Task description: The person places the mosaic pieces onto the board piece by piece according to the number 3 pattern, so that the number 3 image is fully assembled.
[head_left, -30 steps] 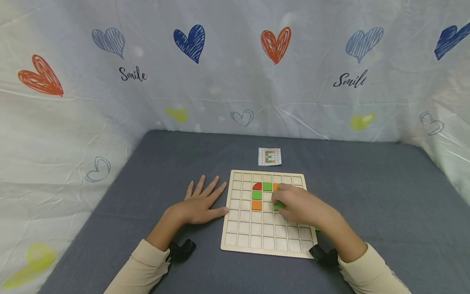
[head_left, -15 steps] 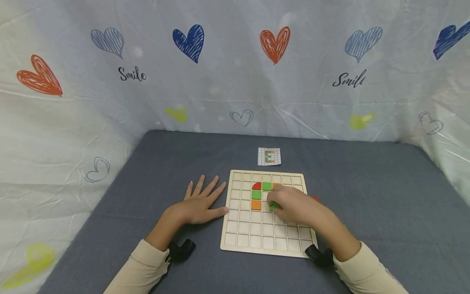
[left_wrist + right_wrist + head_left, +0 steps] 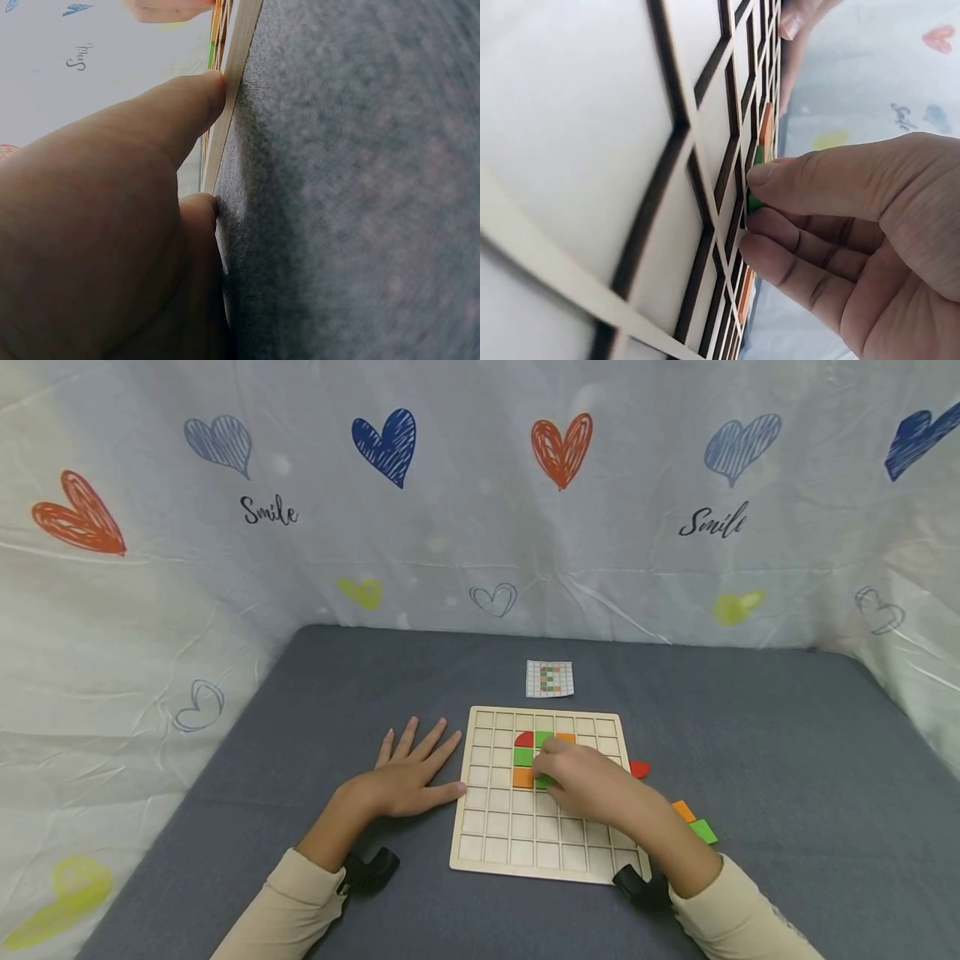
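Observation:
On the wooden grid board (image 3: 498,823), my right hand (image 3: 588,783) pinches a green square tile (image 3: 543,783) between thumb and fingers. That tile is at the cell just right of an orange tile (image 3: 522,778), partly hidden by the fingers; the right wrist view shows the green tile (image 3: 755,201) close against the grid. Above the orange tile sit a green tile (image 3: 523,757) and a red quarter-round tile (image 3: 524,740). Another green tile (image 3: 543,739) and an orange tile (image 3: 566,738) continue that upper row. My left hand (image 3: 405,783) lies spread on the cloth, its thumb at the board's left edge (image 3: 231,90).
Right of the board lie a loose red tile (image 3: 640,769), an orange tile (image 3: 683,812) and a green tile (image 3: 703,832). A small printed pattern card (image 3: 534,690) lies beyond the board on the grey cloth (image 3: 375,677). A heart-printed curtain (image 3: 450,527) hangs behind.
My right hand has slid left across the board with the green tile, to beside the orange one. Loose tiles at the right have come into sight. The left hand has stayed still.

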Motion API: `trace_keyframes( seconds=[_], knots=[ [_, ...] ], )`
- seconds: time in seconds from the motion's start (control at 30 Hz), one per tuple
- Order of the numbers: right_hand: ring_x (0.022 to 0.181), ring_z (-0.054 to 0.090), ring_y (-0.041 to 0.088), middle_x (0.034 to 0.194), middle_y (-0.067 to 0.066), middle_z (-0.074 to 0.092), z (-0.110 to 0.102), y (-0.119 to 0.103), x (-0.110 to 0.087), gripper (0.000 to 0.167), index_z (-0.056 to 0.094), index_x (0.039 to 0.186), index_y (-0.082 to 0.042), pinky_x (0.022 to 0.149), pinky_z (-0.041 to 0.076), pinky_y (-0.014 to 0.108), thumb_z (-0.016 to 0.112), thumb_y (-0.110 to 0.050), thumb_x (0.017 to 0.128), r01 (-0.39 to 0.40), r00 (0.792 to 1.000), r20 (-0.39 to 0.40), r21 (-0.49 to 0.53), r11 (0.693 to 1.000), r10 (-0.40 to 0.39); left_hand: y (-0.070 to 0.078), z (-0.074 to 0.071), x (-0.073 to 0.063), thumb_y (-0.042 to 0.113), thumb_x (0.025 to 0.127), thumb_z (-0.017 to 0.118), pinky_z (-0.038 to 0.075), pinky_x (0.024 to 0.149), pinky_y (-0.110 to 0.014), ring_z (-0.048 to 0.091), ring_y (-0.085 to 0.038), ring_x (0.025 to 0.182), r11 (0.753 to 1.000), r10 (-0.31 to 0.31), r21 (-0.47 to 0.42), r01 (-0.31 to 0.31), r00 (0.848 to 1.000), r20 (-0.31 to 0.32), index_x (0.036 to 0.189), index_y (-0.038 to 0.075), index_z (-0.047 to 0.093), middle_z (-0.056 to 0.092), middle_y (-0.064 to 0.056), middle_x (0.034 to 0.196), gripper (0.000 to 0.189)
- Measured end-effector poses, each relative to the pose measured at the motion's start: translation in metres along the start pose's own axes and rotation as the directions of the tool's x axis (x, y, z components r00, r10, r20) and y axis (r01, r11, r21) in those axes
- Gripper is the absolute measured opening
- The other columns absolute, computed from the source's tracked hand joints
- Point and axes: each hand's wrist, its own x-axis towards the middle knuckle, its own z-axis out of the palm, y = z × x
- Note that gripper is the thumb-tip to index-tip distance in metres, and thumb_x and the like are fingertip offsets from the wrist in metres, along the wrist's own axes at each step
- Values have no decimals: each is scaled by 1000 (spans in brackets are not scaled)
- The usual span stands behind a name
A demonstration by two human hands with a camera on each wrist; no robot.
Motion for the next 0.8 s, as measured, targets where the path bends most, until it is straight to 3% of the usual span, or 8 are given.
trace_keyframes(
  seconds=[0.17,0.4,0.57,0.7,0.8],
  knots=[
    [84,59,16,92,2,63,0,-1,-5,22,75,93,-6,75,53,32,71,11,81,27,999,-20,-26,999,-27,0,0,-1,67,98,45,-12,114,-61,-16,-36,150,1000,4,-5,-4,1000,-1,163,24,13,0,-4,168,84],
    [88,60,14,95,-1,64,-9,10,-28,29,75,98,-8,77,52,32,61,13,85,28,996,-89,-23,999,-29,0,1,0,68,97,44,-13,114,-61,-17,-36,149,1000,9,-8,-9,1000,1,163,25,12,-1,-3,168,85],
    [93,62,15,101,0,66,-21,24,-53,28,75,106,-7,77,54,36,66,9,86,-46,995,-91,-35,998,42,1,0,0,69,97,43,-13,114,-61,-17,-36,149,1000,8,-3,-8,1000,1,163,25,11,-2,-3,168,85],
    [91,62,15,106,0,66,-33,38,-74,27,74,111,-7,72,53,36,73,4,87,-127,991,-46,-11,992,126,1,-1,0,67,98,45,-13,114,-61,-16,-37,149,1000,8,-2,-8,1000,-7,163,25,13,0,-4,168,84],
    [90,60,14,106,-2,65,-42,49,-90,27,73,112,-10,72,52,36,78,-4,86,-228,974,17,16,973,228,1,-1,-1,67,98,45,-12,114,-61,-16,-37,150,1000,7,-3,-7,1000,-7,163,25,13,0,-4,168,84]
  ],
)
